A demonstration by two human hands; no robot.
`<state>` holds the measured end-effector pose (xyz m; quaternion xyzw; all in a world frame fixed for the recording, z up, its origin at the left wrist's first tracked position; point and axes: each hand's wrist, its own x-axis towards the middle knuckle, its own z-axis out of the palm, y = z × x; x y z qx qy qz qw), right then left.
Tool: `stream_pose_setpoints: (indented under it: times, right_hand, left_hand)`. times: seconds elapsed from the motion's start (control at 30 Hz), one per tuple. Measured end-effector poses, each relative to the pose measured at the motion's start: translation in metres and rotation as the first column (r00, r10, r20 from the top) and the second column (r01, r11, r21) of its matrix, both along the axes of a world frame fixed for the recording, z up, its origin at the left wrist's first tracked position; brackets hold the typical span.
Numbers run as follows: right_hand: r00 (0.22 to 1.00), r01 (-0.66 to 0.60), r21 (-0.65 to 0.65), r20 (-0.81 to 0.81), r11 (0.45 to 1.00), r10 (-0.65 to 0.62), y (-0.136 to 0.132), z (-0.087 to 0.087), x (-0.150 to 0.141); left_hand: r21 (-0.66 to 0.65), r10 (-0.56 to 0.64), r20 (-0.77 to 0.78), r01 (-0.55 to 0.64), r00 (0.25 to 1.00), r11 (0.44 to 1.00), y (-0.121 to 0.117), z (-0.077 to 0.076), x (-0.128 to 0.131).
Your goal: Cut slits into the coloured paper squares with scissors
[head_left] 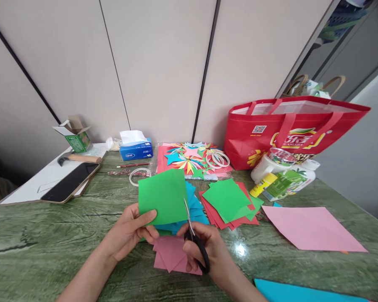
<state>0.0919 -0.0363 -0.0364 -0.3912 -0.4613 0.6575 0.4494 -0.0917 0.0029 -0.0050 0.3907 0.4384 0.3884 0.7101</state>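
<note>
My left hand (130,230) grips a green paper sheet (160,199) by its lower left corner, thumb on top. In my right hand (208,247) is a pair of scissors (190,224) with black handles, blades pointing up along the sheet's right edge. Whether the blades are parted is hard to make out. Behind the green sheet, partly covered, lie blue paper squares (195,207). Pink paper squares (170,253) rest on the table below, between my hands. To the right is a stack of green squares (229,199) over red squares (216,216).
Pink paper (315,228) and blue paper (296,291) lie at right. Behind stand a red bag (239,142), a glue stick (263,184), a white bottle (308,170) and a tissue box (136,150). Paper stars (192,157), a tape roll (140,177), a phone (71,182) and a hammer (82,158) are there too.
</note>
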Motion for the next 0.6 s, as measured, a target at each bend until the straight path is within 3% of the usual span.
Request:
stream_pose_setpoints:
  times: [0.6]
  right_hand:
    - [1.0, -0.002, -0.013, -0.019, 1.0, 0.001, 0.0001, -0.0027, 0.0008]
  left_hand:
    - [-0.028, 0.035, 0.014, -0.035, 0.999, 0.999, 0.0027, 0.0014, -0.0006]
